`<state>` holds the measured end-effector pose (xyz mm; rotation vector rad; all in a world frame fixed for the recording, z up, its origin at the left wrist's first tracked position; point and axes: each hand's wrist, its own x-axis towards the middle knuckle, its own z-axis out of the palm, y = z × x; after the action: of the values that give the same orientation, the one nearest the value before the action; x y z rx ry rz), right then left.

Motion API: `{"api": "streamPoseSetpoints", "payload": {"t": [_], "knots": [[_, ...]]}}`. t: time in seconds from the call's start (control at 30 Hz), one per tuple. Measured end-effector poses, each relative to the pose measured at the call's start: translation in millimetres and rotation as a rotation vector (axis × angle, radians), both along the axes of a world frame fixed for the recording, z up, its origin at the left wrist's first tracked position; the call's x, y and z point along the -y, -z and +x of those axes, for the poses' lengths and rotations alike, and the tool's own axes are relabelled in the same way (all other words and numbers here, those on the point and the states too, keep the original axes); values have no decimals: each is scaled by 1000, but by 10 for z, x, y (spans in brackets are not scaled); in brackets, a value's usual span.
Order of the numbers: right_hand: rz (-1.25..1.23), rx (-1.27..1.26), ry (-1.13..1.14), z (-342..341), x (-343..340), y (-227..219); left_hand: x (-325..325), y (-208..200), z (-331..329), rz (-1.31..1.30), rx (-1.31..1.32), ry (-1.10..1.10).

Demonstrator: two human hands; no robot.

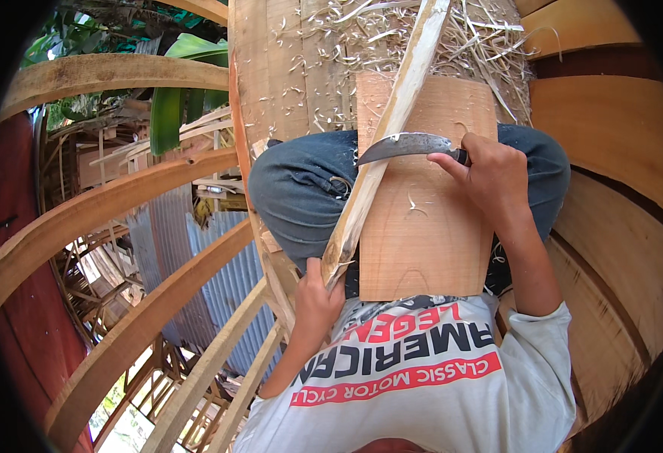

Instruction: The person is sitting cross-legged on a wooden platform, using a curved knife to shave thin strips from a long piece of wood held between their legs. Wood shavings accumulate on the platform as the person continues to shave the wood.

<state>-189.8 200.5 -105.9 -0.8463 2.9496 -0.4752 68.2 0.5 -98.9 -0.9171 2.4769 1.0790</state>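
Note:
A long pale wooden strip slants from my lap up to the far side, its upper length peeled white and its near end browner. My left hand is closed around that near end. In my right hand is a curved knife with a dark handle, mostly hidden by my fingers. The blade lies across the strip, pointing left, and touches it or rests just over it. Beneath both, a flat wooden board spans my lap, with a few curled shavings on it.
Wood shavings heap on the plank floor ahead of my crossed legs. Wooden rails stand at the left, with corrugated sheets and leaves beyond. A plank wall rises close on the right.

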Motion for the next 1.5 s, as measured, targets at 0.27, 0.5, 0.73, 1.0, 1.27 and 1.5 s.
{"api": "streamPoseSetpoints", "payload": {"t": [0.27,0.5,0.73,1.0,1.27,1.5], "knots": [[24,-44,37,-82,-37,25,3,3,-27,28,-14,-6],[36,-63,42,-164,-46,40,6,0,-41,37,-15,-11],[29,-117,69,-227,-44,82,3,-5,-49,56,-31,-16],[4,38,588,-1096,-1082,-132,58,59,3,67,-52,13],[-187,222,90,48,-184,-95,296,-109,-102,264,95,12],[-232,231,-119,246,123,46,636,16,-50,568,254,-42]]}}
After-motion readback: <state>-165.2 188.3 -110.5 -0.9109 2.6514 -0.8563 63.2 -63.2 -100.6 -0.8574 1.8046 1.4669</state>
